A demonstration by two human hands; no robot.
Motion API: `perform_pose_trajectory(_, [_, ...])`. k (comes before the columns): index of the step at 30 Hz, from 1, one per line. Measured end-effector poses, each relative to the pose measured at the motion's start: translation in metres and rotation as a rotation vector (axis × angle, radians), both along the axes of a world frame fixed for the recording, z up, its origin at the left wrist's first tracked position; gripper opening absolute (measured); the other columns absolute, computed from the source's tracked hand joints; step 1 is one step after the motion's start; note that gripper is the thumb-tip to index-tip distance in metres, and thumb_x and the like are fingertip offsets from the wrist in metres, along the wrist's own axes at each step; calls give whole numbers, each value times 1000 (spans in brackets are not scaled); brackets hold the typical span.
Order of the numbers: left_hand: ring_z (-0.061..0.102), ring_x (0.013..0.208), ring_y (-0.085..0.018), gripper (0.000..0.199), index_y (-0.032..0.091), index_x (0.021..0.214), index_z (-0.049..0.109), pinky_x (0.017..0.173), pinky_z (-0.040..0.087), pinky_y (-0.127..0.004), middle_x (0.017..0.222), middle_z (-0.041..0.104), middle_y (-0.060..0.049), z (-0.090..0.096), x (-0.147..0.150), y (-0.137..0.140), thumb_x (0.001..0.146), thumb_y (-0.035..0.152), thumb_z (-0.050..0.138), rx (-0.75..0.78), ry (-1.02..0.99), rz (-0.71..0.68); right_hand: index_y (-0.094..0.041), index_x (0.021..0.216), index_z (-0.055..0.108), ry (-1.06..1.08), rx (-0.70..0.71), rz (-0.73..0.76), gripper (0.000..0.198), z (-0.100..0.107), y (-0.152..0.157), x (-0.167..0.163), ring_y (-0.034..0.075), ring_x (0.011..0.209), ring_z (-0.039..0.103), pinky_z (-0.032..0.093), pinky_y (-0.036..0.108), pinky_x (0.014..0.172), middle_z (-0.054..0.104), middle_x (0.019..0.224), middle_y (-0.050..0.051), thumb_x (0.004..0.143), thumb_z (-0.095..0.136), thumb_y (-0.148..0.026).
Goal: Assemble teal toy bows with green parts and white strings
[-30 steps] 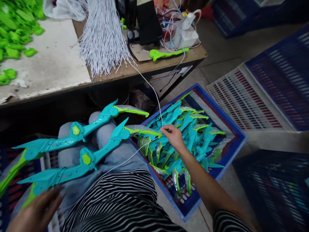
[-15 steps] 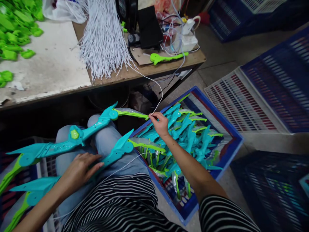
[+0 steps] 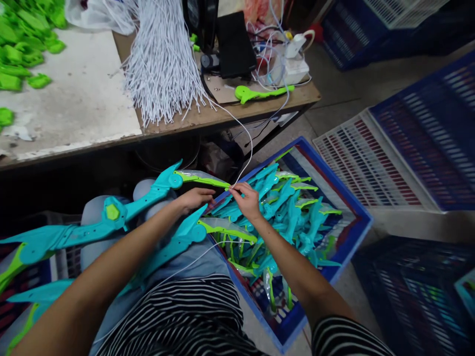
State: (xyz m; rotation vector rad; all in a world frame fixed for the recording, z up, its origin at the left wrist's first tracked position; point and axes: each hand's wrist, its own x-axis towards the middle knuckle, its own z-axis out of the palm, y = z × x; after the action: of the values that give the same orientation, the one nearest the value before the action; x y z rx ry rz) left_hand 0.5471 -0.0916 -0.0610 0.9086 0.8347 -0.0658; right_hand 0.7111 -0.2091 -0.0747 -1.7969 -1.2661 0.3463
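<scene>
A teal toy bow (image 3: 141,198) with green-and-clear ends lies across my knees. At its far green tip, my right hand (image 3: 246,200) is closed in a pinch on a thin white cord (image 3: 251,143), which runs back up to the table. Just below the same green end hovers my left hand (image 3: 196,198), its fingers stretched toward the right hand, with nothing visible in them. A second teal bow (image 3: 178,240) rests on my lap nearer my body. Another white cord (image 3: 200,255) trails from its green end across my lap. My left forearm hides part of both bows.
A blue crate (image 3: 352,242) full of similar bows stands at my right. On the table (image 3: 85,94) lie a bundle of white cords (image 3: 163,69), a heap of green parts (image 3: 25,44), a single green piece (image 3: 260,94) and a power strip (image 3: 295,69). More crates (image 3: 378,163) stand beyond.
My left hand has left the nearer bow and moved up and right, close to the far bow's green end. My right hand still pinches at the tip, having shifted only slightly.
</scene>
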Motion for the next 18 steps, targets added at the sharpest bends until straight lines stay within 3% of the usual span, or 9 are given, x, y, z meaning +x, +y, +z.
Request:
perform_pose_trajectory(2, [64,58,-15,17,12,92,68,60,50,-27,67,69,-6,-5,19,-4,76,13,67,-151,-81,-16,-22,72,65,-28,20,-2,22,-1,1,1,20,85,61,49,38,81,68,86,6,86,58,-38])
perform_pose_trajectory(4, [64,57,-13,5,12,83,67,61,51,-25,67,69,-6,-7,34,-8,79,15,66,-204,-100,-16,-22,75,66,-34,10,7,20,-3,3,2,21,95,61,49,40,86,68,98,8,86,58,-37])
perform_pose_trajectory(7, [61,52,-11,13,11,69,63,58,49,-23,61,66,-6,-7,46,-10,81,14,62,-141,-27,14,-22,85,67,-17,-42,81,18,-6,5,3,22,99,61,49,40,88,68,104,8,86,58,-38])
perform_pose_trajectory(10, [57,45,-11,21,12,60,58,52,46,-22,51,62,-4,-3,37,-8,81,11,57,-68,37,44,-22,98,65,-29,-78,107,23,-9,3,5,22,97,63,50,39,87,70,101,8,85,60,-40])
perform_pose_trajectory(12, [57,46,-12,21,14,59,56,51,45,-23,54,64,-4,10,12,-4,80,13,56,2,56,87,-22,110,62,-16,-102,65,32,-11,-1,7,22,96,63,51,39,86,70,104,8,84,60,-42])
perform_pose_trajectory(14, [64,60,-15,15,14,62,60,58,50,-26,70,71,-7,33,-30,2,77,19,58,94,19,178,-23,123,55,15,-128,21,45,-12,-4,8,22,95,64,51,38,86,69,106,8,83,61,-43])
perform_pose_trajectory(16, [67,88,-25,11,16,66,64,72,54,-35,92,73,-10,64,-86,8,71,26,61,154,-59,353,-23,132,48,46,-147,3,57,-11,-4,9,22,94,64,51,38,88,70,106,7,82,61,-45])
perform_pose_trajectory(18, [62,104,-29,11,19,59,61,85,52,-43,95,74,-6,97,-146,12,67,27,62,175,-73,616,-23,137,42,59,-159,-2,64,-10,-4,9,21,92,65,51,39,88,70,106,7,81,62,-46])
